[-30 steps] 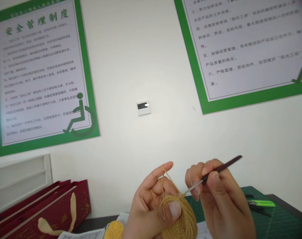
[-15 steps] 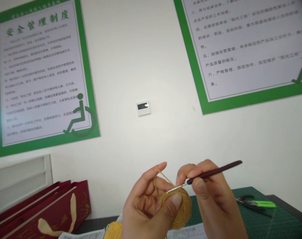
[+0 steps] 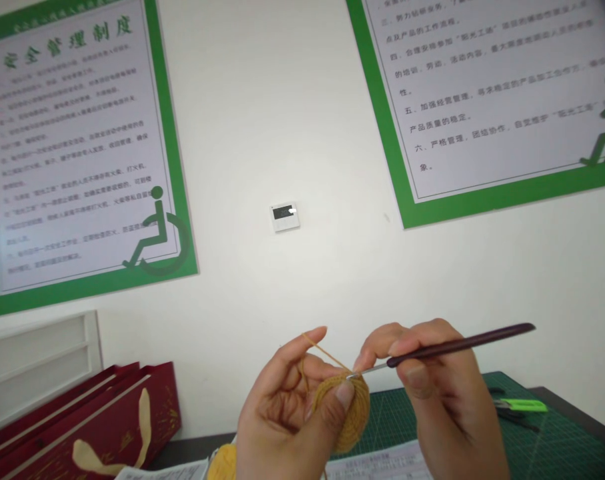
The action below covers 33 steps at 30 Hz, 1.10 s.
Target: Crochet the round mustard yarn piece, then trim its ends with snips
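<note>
As the hook (image 3: 457, 348) meets it, fingers (image 3: 345, 392) pinch the crochet piece (image 3: 355, 423).

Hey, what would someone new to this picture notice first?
Probably the large white posters with green borders on the wall, upper left and upper right. Next, low centre, the left hand pinches a round mustard yarn piece as the right hand holds a dark-handled metal crochet hook at its edge. Dark red bags stand lower left.

My left hand (image 3: 287, 413) hides some crochet (image 3: 355, 420) — my right hand (image 3: 447, 393) partly covers the black tool (image 3: 519, 420) near the tabletop's (image 3: 175, 453) far right corner.
</note>
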Tool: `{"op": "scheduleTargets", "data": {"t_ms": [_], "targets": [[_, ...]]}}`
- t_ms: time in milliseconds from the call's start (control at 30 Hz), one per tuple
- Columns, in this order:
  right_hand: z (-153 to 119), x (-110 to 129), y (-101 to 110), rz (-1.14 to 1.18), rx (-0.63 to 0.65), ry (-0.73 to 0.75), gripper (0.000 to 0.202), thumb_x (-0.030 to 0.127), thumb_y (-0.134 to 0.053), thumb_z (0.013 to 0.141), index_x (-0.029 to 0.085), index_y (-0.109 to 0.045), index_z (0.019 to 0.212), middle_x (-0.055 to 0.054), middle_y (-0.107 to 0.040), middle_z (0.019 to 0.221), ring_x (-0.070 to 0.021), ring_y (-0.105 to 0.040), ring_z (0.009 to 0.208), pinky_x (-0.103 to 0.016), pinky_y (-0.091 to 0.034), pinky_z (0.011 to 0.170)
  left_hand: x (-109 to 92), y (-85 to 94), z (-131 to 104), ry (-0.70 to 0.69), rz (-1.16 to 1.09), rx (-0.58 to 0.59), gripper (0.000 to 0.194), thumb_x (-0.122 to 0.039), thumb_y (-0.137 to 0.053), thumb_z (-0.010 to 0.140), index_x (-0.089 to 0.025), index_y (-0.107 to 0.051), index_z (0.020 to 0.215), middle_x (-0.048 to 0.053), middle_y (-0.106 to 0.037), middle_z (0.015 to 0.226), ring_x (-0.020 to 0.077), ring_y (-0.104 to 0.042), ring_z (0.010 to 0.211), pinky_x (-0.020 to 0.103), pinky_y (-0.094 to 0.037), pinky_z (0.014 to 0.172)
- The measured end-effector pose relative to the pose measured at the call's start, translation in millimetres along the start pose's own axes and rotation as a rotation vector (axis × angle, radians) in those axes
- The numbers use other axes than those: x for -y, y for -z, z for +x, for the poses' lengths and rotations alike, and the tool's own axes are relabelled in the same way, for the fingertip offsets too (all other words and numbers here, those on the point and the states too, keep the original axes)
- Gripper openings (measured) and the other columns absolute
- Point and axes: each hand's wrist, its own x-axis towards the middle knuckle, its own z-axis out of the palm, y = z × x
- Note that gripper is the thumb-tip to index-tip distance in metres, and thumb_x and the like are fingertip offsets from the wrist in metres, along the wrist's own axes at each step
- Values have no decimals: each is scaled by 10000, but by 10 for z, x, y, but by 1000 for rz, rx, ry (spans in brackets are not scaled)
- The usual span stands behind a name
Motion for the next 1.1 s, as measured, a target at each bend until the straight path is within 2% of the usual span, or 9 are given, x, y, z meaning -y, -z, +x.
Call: {"op": "scheduleTargets", "data": {"t_ms": [233, 367, 567, 700, 767, 867, 1000, 1100], "targets": [[4, 54, -15, -53, -43, 10, 126, 222, -434, 1042, 271, -545, 1073, -21, -680, 915, -168, -702, 856, -326, -561, 764, -8, -11, -25, -31, 42, -12, 412, -139, -889, 642, -255, -795, 1026, 4, -715, 665, 115, -640, 577, 169, -499, 542], [14, 64, -14, -100, -14, 33, 125, 216, -437, 1037, 273, -545, 1065, -19, -688, 907, -175, -695, 864, -346, -556, 770, -17, -24, -31, -38, 61, -26, 408, -149, -892, 638, -252, -796, 1021, 3, -714, 667, 120, -637, 578, 178, -502, 542], [72, 111, 15, -361, 51, 297, 120, 192, -499, 1001, 242, -578, 1077, -55, -721, 871, -208, -684, 801, -424, -540, 752, -32, -59, -36, -42, 48, -42, 391, -121, -883, 636, -245, -799, 996, 3, -714, 672, 117, -632, 586, 173, -495, 538], [75, 114, -1, -481, 140, 433, 140, 168, -497, 987, 232, -580, 1081, -74, -730, 855, -209, -680, 743, -432, -545, 722, -35, -25, -36, -7, 15, 31, 461, -134, -879, 667, -259, -759, 1094, 18, -706, 761, 131, -640, 634, 204, -508, 568], [58, 86, -31, -423, 125, 416, 149, 176, -507, 987, 245, -588, 1091, -65, -721, 847, -201, -667, 726, -413, -548, 687, -25, 12, -30, 77, -39, 111, 514, -165, -881, 683, -278, -726, 1160, 21, -691, 802, 123, -622, 638, 220, -502, 581], [39, 21, -84, -250, 27, 321, 154, 185, -547, 974, 268, -621, 1080, -42, -695, 832, -195, -651, 748, -383, -552, 666, -9, 61, -20, 166, -112, 180, 519, -206, -893, 684, -294, -720, 1165, 25, -690, 827, 127, -628, 661, 236, -498, 600], [47, -57, -96, -98, 1, 209, 136, 185, -625, 924, 284, -654, 1013, -23, -659, 842, -193, -638, 802, -344, -544, 651, -31, 86, -19, 213, -149, 157, 588, -207, -924, 644, -286, -726, 1192, 15, -695, 775, 110, -623, 621, 222, -491, 593], [42, -112, -59, -168, 27, 276, 135, 174, -640, 906, 291, -668, 966, -17, -645, 861, -190, -629, 800, -372, -541, 677, -58, 66, -29, 245, -152, 123, 671, -214, -931, 632, -266, -697, 1258, 6, -686, 743, 97, -603, 585, 206, -482, 571]]}}
